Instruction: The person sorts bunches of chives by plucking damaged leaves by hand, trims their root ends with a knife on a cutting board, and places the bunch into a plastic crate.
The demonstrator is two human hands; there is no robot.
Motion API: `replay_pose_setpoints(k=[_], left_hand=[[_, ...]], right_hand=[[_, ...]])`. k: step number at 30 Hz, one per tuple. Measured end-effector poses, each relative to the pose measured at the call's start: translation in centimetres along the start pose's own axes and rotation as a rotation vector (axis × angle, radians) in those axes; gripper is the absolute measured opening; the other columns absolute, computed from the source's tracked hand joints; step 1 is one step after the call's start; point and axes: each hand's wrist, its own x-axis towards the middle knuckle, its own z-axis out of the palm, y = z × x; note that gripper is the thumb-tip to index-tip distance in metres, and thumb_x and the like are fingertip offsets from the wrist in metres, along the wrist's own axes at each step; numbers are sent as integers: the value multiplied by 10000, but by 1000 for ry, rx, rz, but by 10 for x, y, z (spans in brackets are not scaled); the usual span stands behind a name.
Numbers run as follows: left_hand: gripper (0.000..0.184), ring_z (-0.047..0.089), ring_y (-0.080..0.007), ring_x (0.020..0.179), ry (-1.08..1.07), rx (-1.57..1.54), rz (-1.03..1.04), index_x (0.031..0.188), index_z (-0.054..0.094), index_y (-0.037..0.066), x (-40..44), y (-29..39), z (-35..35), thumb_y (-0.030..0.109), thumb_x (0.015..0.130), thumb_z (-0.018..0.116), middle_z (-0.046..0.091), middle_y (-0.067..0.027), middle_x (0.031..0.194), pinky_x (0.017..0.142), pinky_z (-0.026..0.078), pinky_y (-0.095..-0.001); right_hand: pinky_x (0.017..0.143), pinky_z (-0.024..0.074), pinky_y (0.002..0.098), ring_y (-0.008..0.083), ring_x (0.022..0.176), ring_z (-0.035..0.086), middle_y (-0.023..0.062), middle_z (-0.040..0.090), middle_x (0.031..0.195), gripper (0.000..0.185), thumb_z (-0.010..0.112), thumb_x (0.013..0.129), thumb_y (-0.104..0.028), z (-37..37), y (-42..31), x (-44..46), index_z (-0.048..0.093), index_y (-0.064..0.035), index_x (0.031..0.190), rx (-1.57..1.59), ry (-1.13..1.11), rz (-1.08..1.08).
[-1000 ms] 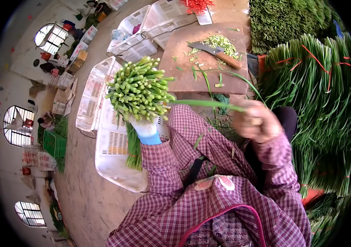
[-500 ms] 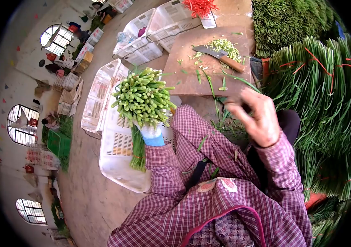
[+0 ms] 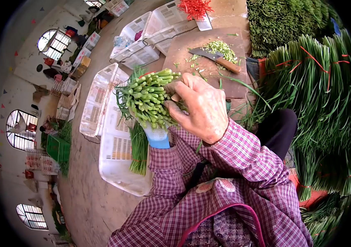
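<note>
My left hand (image 3: 156, 134), in a white glove with a blue cuff, is wrapped round a thick bunch of green stalks (image 3: 148, 96). The pale cut ends face up towards me. At the right side of those ends is my bare right hand (image 3: 200, 107), its thumb and fingers bent inward and closed on stalks there. The fingertips are partly hidden by the hand. Under the bunch stands a white plastic crate (image 3: 120, 177), with a tied bundle of thin green stems (image 3: 139, 150) inside it.
A knife with a wooden handle (image 3: 229, 65) lies on a brown board (image 3: 179, 45) beside chopped green bits (image 3: 220, 48). Red ties (image 3: 195, 7) sit behind it. Tied greens (image 3: 307, 82) are piled high on the right. More white crates (image 3: 136, 55) stand at the back.
My right hand has moved left from above my knee to the cut ends of the bunch, and its fingers have closed there. The left hand still holds the bunch, now turned slightly.
</note>
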Motion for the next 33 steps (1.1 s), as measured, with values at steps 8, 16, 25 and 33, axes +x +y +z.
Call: replay_pose_setpoints(k=[8, 16, 25, 33], left_hand=[[633, 442, -297, 1263, 89, -214, -292, 1425, 364, 141, 15, 7, -16, 565, 955, 359, 409, -110, 1423, 1046, 412, -469], [663, 427, -343, 1278, 75, -441, -316, 1416, 400, 140, 16, 25, 7, 568, 911, 439, 421, -126, 1424, 1058, 381, -530], [680, 429, -343, 1277, 50, -250, -190, 1399, 417, 114, 15, 27, 35, 546, 881, 507, 437, -136, 1411, 1062, 376, -529], [567, 478, -293, 1236, -344, -561, -223, 1430, 329, 102, 16, 27, 42, 468, 999, 283, 433, -143, 1396, 1017, 456, -427]], right_hand=[[619, 474, 422, 311, 725, 605, 104, 569, 743, 162, 662, 763, -193, 9, 16, 0, 618, -42, 802, 140, -86, 13], [598, 455, 421, 340, 658, 572, 125, 522, 698, 217, 674, 813, -231, -27, 25, -20, 606, -25, 796, 256, -439, -99], [602, 458, 394, 283, 767, 548, 85, 471, 796, 156, 674, 746, -136, -21, 20, 6, 573, -85, 853, -82, 107, -147], [607, 472, 365, 244, 800, 552, 59, 473, 834, 217, 698, 704, -143, -14, 29, 8, 558, -99, 864, -144, 103, -234]])
